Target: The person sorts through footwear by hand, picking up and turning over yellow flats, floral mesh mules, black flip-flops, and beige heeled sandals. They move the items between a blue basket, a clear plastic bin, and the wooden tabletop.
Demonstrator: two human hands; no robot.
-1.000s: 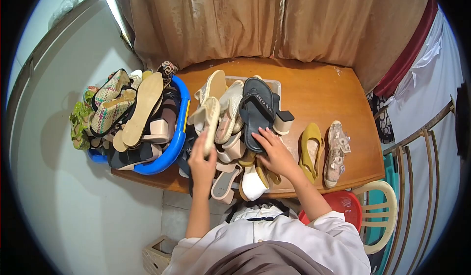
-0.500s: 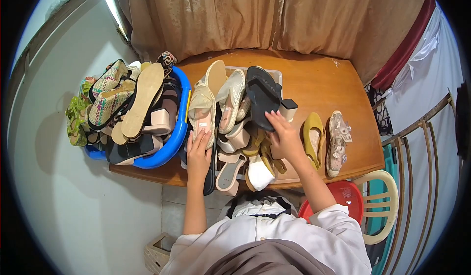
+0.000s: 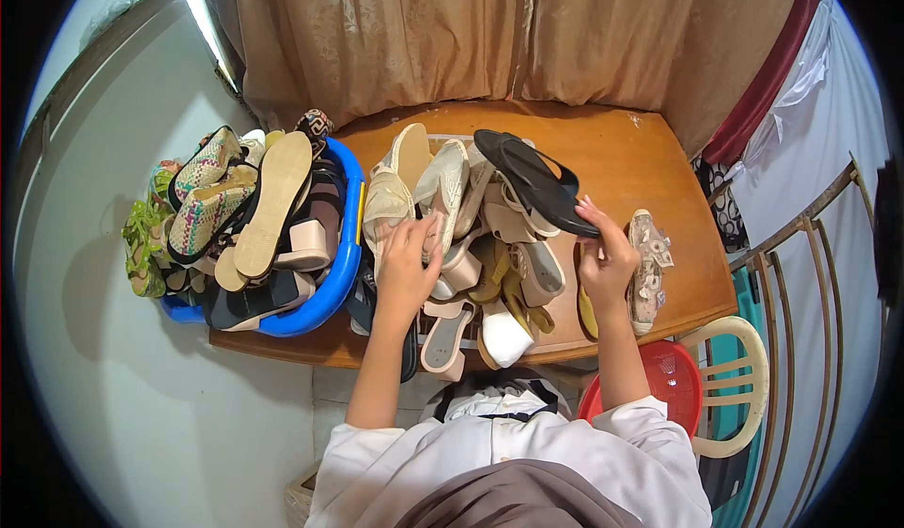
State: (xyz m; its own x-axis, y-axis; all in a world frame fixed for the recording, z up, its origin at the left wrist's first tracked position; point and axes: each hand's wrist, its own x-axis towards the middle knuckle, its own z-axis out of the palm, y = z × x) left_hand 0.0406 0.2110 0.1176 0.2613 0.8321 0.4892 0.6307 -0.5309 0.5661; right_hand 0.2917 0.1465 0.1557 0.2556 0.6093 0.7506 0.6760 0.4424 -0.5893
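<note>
Over the pile (image 3: 490,288), the right hand (image 3: 605,262) pinches the black sandal (image 3: 532,181) by its near-right end, its length running far-left. The left hand (image 3: 405,269) curls its fingers on a cream shoe (image 3: 443,189), grip unclear.

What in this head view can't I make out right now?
Head view only:
- Mustard-yellow flat shoe: mostly behind the right hand, which holds the black flip-flop sandal.
- Left hand: fingers curl into the shoe pile; grip unclear.
- Blue plastic basket: inside buried under stacked shoes.
- Red plastic object: cut off by the wooden table edge.

Black sandal (image 3: 535,179), blue basket (image 3: 347,245), woven pink-green shoes (image 3: 202,208).
</note>
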